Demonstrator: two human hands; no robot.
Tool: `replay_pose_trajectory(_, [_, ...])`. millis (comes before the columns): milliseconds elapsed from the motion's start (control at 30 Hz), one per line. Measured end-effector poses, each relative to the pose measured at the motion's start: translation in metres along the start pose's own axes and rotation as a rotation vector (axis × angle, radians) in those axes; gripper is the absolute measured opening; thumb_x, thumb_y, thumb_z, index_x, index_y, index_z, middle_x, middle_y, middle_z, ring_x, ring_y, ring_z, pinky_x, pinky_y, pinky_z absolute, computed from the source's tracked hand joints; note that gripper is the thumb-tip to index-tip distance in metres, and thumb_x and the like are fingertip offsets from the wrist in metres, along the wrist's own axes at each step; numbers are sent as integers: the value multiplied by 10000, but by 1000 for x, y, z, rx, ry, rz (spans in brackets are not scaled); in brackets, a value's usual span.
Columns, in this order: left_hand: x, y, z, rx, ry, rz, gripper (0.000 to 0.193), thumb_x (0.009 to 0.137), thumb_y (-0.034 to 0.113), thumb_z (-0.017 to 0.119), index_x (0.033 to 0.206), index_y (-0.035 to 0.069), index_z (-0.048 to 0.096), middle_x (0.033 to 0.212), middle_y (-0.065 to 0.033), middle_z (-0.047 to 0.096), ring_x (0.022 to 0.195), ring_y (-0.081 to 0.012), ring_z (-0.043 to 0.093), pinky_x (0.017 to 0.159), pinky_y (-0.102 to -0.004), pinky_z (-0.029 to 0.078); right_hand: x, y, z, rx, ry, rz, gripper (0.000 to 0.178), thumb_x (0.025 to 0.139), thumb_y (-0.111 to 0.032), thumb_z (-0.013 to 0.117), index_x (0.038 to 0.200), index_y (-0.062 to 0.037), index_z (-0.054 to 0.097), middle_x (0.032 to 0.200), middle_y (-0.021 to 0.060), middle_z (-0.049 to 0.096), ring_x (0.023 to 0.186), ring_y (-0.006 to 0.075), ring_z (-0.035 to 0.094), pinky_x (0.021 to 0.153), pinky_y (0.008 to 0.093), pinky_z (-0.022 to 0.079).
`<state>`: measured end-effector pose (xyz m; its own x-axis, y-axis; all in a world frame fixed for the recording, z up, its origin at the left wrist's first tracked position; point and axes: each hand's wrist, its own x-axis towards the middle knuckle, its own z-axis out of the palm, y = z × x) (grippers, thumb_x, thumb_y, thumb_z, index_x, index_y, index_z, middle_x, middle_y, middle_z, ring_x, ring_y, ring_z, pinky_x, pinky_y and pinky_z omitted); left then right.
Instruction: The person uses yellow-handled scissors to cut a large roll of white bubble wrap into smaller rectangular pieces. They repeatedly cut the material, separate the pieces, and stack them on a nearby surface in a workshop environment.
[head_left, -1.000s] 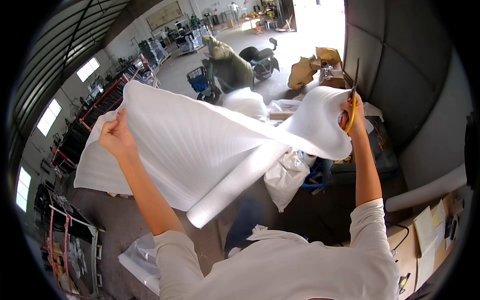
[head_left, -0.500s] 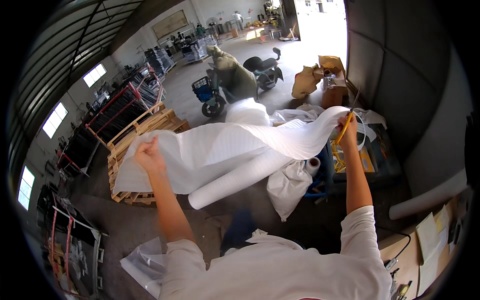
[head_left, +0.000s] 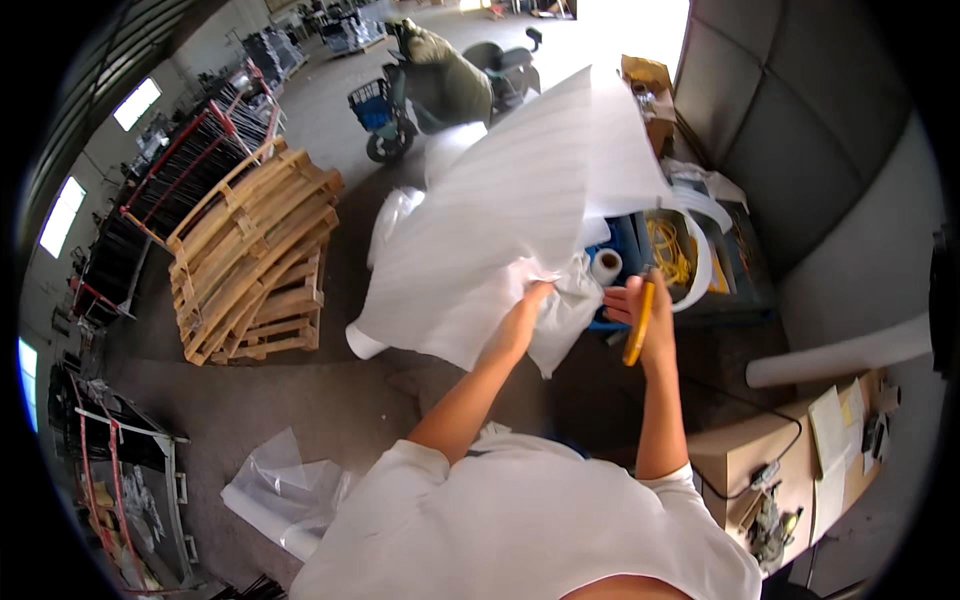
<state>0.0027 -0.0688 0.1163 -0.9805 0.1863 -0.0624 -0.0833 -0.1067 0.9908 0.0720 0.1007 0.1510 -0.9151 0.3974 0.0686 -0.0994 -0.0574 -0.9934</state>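
Note:
A large sheet of white foam wrap billows in front of me, with its far corner raised. My left hand grips the near part of the sheet, its fingertips partly hidden by the folds. My right hand holds yellow-handled scissors against the palm, with some fingers stretched toward the sheet. Under the sheet, the end of a white foam roll shows at the left. A white sack hangs or stands just beyond my hands, mostly covered by the sheet.
Wooden pallets are stacked at left, with a scooter beyond. Right of the sheet are a small white roll, yellow cord and a cardboard box. Clear plastic lies on the floor; a table stands at right.
Both hands came inward and closer together; the left let the pallets come into view. The stretched sheet has swung up and over the sack. The scissors now point away less visibly.

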Motion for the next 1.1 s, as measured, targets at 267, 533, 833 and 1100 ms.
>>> replay_pose_trajectory(267, [-125,-6,-108,285,-736,185,315,819,218,448,1018,-14,523,1023,-91,549,958,-197,499,808,-317,386,-89,9,118,2,328,-85,241,703,14,579,722,-93,363,559,-42,365,410,38,372,361,175,337])
replay_pose_trajectory(533, [-161,-174,-304,-912,-599,-571,425,872,325,351,1134,6,451,1153,-122,484,1037,-246,467,872,-369,378,-198,18,124,25,661,-129,270,633,54,612,707,-94,398,628,-46,340,515,37,340,506,154,313])
replay_pose_trajectory(833, [-139,-150,-356,-1100,-48,-983,762,793,548,387,1258,-36,235,1281,-181,337,1189,-348,320,962,-502,271,-271,63,89,-272,905,93,158,596,5,526,691,-51,414,564,-30,365,469,49,338,427,198,283])
replay_pose_trajectory(1100, [-116,-190,-347,-468,51,-1270,177,858,66,429,997,-33,472,982,-134,562,903,-237,572,743,-321,517,-302,115,61,-139,975,195,177,588,33,531,728,-22,438,624,-7,405,535,71,375,483,202,317])
